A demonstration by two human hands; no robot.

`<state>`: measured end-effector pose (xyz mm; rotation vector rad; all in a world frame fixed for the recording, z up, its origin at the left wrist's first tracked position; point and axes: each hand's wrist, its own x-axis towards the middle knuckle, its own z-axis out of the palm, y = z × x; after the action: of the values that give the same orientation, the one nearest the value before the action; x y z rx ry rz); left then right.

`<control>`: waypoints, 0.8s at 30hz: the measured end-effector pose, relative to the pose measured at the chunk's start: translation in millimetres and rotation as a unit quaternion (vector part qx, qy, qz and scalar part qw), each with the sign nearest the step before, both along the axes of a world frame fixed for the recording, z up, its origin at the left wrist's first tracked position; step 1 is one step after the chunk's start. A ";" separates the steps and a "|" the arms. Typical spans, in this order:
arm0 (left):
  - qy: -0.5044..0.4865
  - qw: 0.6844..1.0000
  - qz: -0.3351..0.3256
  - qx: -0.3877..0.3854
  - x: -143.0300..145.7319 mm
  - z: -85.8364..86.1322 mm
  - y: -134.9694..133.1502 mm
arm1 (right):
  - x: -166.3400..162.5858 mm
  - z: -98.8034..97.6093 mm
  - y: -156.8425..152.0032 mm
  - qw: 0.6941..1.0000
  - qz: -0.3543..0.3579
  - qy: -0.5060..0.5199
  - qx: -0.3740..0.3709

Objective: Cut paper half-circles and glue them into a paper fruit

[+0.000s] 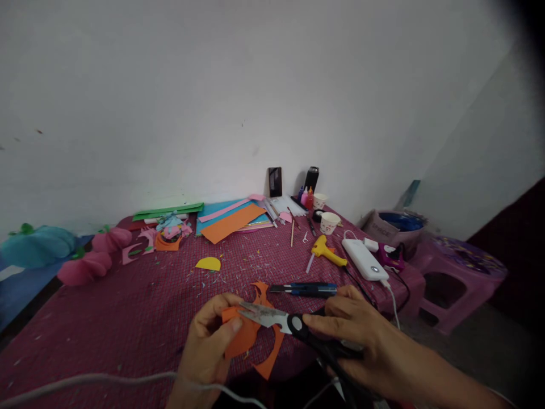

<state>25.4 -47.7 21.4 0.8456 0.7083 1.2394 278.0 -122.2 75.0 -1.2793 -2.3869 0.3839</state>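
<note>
My left hand (209,336) pinches a piece of orange paper (243,339) between thumb and fingers, low in the middle of the head view. My right hand (357,335) is wrapped round the black handles of a pair of scissors (269,316). The metal blades point left and lie across the top edge of the orange paper. A curved orange offcut (272,353) hangs to the right of the held piece. Just beyond the scissors, a blue utility knife (304,289) lies on the table.
A yellow glue gun (327,250) and a white power bank (365,260) lie at the right of the cloth-covered table (128,318). Paper cups (329,223), a phone (275,182) and coloured sheets (232,222) stand or lie along the wall. Paper pumpkins (85,266) sit at left; a white cable (128,377) crosses the foreground.
</note>
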 end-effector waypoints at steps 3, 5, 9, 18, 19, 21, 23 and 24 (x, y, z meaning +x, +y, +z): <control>0.002 1.000 0.012 0.002 1.7 0.2 -0.9 | 0.5 -0.9 -0.8 1.000 -0.001 -0.006 0.005; 0.007 1.000 0.022 0.007 2.8 0.0 -0.9 | 0.7 -1.6 -1.0 1.000 -0.001 -0.009 0.010; 0.006 0.999 0.035 -0.001 5.4 -0.1 -1.3 | 1.6 -1.8 -0.5 1.000 -0.002 -0.010 0.009; -0.004 0.999 0.036 -0.013 8.0 0.8 -1.9 | 2.6 0.4 0.6 1.000 0.012 0.010 -0.015; -0.007 0.999 0.035 -0.014 8.2 1.2 -2.0 | 2.6 -0.2 0.8 1.000 0.013 0.013 -0.016; -0.015 0.999 0.034 -0.012 7.9 1.5 -1.5 | 2.5 -1.8 1.6 1.000 0.018 0.018 -0.013; -0.018 0.999 0.029 -0.009 6.6 0.8 -0.2 | 2.2 -3.7 2.5 1.000 0.022 0.016 -0.008; -0.017 1.000 0.024 -0.008 5.7 0.0 0.6 | 2.1 -4.4 2.9 1.000 0.024 0.013 -0.005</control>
<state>31.1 -47.0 21.5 0.7967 0.7140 1.2857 280.1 -119.3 70.6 -1.2157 -2.3998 0.4255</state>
